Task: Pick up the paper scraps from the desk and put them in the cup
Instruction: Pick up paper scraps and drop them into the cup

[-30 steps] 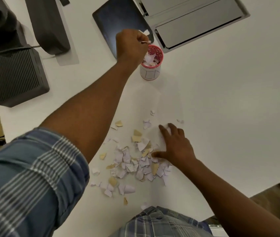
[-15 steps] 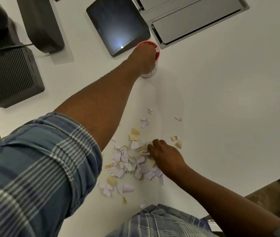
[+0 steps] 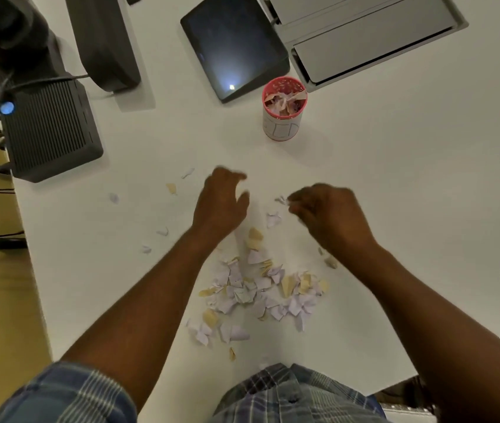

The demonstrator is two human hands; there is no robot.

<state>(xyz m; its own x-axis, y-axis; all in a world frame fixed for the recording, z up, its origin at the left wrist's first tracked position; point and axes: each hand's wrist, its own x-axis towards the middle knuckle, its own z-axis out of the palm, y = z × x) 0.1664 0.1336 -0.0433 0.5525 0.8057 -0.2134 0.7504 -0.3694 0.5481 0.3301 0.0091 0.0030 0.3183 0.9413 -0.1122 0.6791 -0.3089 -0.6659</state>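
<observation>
I see both hands over the white desk (image 3: 395, 184). My left hand (image 3: 219, 206) hangs blurred above the desk with fingers loosely spread, holding nothing I can make out. My right hand (image 3: 329, 216) has its fingers curled, pinching a small white scrap (image 3: 281, 199) at the tips. The main pile of scraps (image 3: 261, 291) lies between my forearms, with loose bits scattered to the left. The cup (image 3: 282, 123) stands upright farther away, already packed with paper, just beside a dark tablet (image 3: 233, 47).
</observation>
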